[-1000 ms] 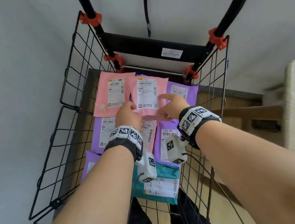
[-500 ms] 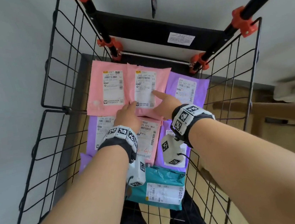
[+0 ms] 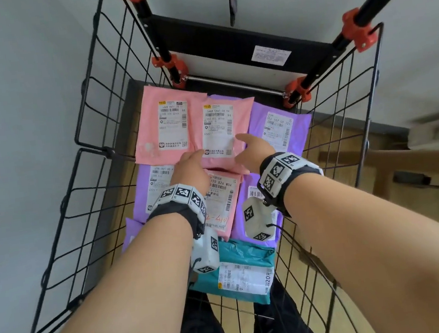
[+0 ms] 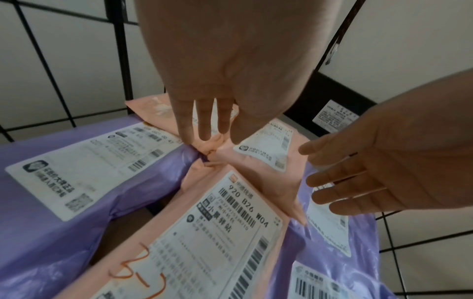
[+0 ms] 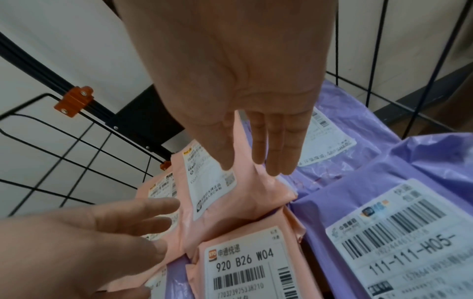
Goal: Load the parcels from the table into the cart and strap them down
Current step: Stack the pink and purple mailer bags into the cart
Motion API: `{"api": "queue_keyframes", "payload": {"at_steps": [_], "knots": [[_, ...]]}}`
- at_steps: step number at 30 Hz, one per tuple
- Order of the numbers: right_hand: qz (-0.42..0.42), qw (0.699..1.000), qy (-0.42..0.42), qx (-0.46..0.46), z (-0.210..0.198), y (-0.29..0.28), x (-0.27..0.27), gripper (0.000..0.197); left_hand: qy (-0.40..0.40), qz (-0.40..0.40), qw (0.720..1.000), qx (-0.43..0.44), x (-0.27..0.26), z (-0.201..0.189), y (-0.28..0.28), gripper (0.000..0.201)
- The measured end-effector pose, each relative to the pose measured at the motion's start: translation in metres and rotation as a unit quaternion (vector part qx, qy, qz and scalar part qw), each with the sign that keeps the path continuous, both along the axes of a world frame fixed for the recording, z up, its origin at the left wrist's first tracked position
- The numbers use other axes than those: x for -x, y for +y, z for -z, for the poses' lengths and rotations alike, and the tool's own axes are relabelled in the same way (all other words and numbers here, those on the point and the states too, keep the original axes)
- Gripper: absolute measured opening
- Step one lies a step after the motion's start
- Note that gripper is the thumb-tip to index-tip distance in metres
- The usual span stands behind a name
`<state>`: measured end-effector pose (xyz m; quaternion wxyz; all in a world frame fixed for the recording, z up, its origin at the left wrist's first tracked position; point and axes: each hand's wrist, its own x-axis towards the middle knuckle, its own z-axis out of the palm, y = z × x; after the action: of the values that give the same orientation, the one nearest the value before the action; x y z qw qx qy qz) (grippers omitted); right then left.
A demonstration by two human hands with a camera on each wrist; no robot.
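While the head view looks into the wire cart (image 3: 96, 164), we see both hands flat-fingered at a pink parcel (image 3: 224, 127) near 12 o'clock. Left wrist: left hand (image 4: 217, 66) extended, fingertips (image 4: 204, 133) touching its corner. Right wrist: right hand (image 5: 243, 85) extended, gripping nothing.

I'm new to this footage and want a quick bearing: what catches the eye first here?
Bright pink parcels and purple parcels blanket the floor of the black wire cart, with a teal parcel nearest. Over the middle, the left hand and right hand spread open on a pink parcel.
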<state>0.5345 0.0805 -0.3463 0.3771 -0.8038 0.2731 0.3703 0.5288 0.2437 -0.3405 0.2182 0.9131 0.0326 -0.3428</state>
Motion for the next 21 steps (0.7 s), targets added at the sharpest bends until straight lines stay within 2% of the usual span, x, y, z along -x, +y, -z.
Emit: {"api": "queue_keyframes", "payload": {"at_steps": [5,11,17,21], "knots": [[0.004,0.999,-0.038,-0.001,-0.028,-0.013,0.013,0.061,-0.031,-0.017,0.999,-0.003,0.011,-0.032,-0.002,0.060],[-0.034,0.997,-0.074,-0.004,-0.079,-0.021,0.043,0.057,-0.072,-0.054,0.996,0.004,0.046,-0.082,-0.015,0.054],[-0.044,0.992,-0.117,0.001,-0.134,-0.026,0.083,0.049,-0.120,-0.039,0.992,-0.014,0.088,-0.136,-0.025,0.044],[-0.019,0.987,-0.159,0.011,-0.167,-0.037,0.118,0.045,-0.145,-0.004,0.989,-0.015,0.114,-0.168,-0.031,0.046]]}}
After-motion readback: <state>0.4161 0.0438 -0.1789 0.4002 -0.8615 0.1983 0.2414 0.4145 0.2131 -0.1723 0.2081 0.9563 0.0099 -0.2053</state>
